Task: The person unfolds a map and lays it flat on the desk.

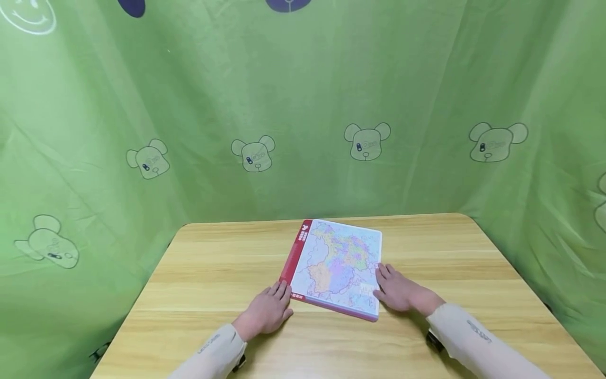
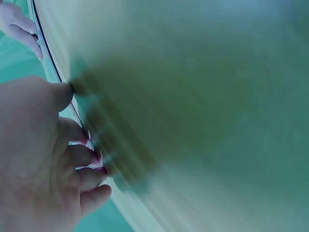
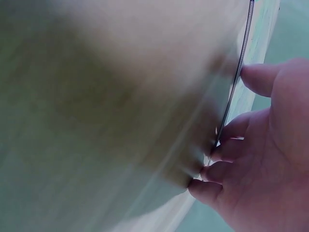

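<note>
A flat, rectangular, red-banded map board (image 1: pixel 341 263) lies mid-bench (image 1: pixel 213 263), reaching toward the far edge; probably stiff, light and slick, best held by opposite sides, where left hand (image 1: pixel 269 310) and right hand (image 1: pixel 400 291) rest, fingers unclenched.

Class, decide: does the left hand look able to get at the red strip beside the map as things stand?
Probably yes: the left hand appears to touch the near end of the red strip, and nothing visible covers the rest.
</note>
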A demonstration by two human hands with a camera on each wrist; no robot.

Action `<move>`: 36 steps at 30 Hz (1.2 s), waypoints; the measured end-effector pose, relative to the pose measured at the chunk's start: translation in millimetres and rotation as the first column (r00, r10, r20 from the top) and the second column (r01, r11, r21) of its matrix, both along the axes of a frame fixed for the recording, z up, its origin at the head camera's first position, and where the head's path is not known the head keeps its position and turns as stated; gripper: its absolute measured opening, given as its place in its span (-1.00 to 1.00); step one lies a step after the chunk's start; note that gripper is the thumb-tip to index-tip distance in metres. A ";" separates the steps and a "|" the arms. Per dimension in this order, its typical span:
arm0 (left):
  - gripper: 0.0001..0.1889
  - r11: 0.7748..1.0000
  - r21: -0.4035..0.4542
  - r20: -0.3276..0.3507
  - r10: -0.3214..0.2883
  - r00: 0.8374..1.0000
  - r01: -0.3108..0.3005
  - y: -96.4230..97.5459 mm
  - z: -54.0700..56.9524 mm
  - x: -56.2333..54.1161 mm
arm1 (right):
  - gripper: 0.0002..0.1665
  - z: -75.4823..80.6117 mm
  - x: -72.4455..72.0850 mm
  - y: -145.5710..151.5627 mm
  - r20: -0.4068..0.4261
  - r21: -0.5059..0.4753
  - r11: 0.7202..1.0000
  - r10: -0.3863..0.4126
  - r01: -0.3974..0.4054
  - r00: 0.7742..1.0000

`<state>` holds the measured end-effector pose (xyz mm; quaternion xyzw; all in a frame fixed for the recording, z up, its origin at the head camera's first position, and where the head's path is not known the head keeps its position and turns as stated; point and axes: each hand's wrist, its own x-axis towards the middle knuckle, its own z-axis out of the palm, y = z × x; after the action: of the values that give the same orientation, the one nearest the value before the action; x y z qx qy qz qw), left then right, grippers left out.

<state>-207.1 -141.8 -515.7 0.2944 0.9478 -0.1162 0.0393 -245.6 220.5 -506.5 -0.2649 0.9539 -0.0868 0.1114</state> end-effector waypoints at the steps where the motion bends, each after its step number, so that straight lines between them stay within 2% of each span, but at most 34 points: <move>1: -0.36 1.000 0.001 0.001 -0.001 1.000 0.001 0.3 0.3 0.7 | -0.22 -0.2 -1.0 0.3 0.002 -0.002 1.000 0.000 0.000 1.000; 10: -0.35 1.000 -0.026 0.007 -0.013 1.000 0.013 3.1 0.7 6.6 | -0.26 1.8 -10.6 2.7 0.020 -0.017 1.000 -0.004 0.005 1.000; 24: -0.35 1.000 -0.003 0.026 -0.026 0.999 0.026 7.2 2.4 19.9 | -0.29 -0.3 -25.3 2.1 0.028 -0.015 0.999 -0.038 0.038 0.999; 36: -0.34 0.999 -0.027 0.007 -0.032 0.999 0.032 10.1 -0.2 26.7 | -0.30 -0.5 -34.9 1.6 0.028 -0.004 0.999 -0.036 0.036 0.999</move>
<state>-180.4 -131.8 -515.9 0.3095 0.9411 -0.1288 0.0445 -280.5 222.1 -507.1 -0.2465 0.9567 -0.0945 0.1227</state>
